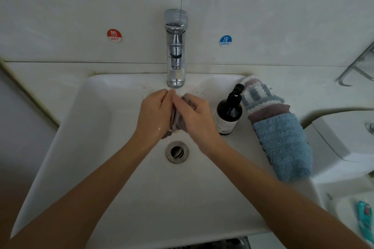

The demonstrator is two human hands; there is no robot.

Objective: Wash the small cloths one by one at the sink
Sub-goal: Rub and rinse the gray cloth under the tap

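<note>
A small mauve-grey cloth (178,121) is bunched between my two hands over the white sink (97,119), just below the chrome faucet (175,50). My left hand (153,113) grips its left side with curled fingers. My right hand (194,115) grips its right side, fingers folded over the top. Both hands look wet. On the sink's right rim lie more small cloths: a striped white-and-grey one (258,93), a mauve one (271,113) and a light blue one (283,145).
A dark pump bottle (229,111) stands on the right rim beside the cloths. The drain (176,152) lies below my hands. Hot (114,35) and cold (225,41) stickers flank the faucet. A toilet tank (344,139) stands at the right.
</note>
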